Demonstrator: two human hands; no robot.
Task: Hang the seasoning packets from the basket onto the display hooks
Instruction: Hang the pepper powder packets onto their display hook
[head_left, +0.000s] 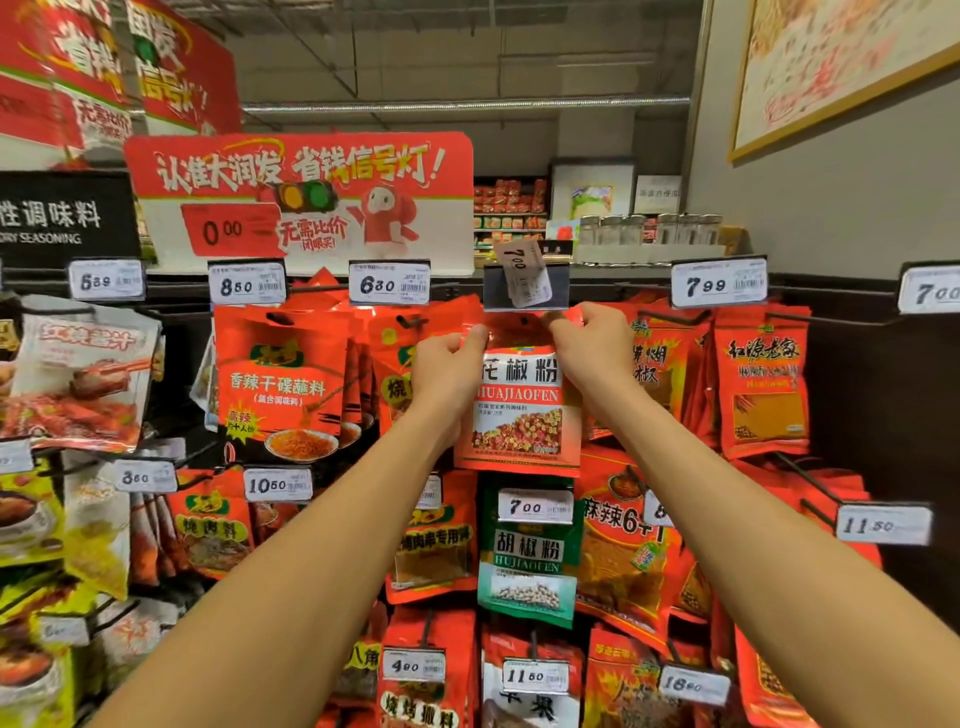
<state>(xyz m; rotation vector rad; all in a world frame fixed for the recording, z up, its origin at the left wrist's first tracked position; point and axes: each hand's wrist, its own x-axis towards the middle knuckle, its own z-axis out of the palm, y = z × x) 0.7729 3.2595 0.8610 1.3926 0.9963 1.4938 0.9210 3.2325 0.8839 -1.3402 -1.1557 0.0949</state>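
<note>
- Left hand (447, 364) and right hand (592, 348) each pinch a top corner of the huajiao packet (519, 410), held at its hook under the tilted price tag (524, 278).
- Risk: the hang hole may miss the hidden hook tip, so the packet could drop once released.

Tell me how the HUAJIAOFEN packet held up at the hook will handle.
Probably light: the HUAJIAOFEN packet hangs from fingertip pinches of the left hand and right hand at its top corners. Likely thin and flexible, since it hangs flat like the pouches beside it. Its film looks glossy, so it may be slippery.
</note>
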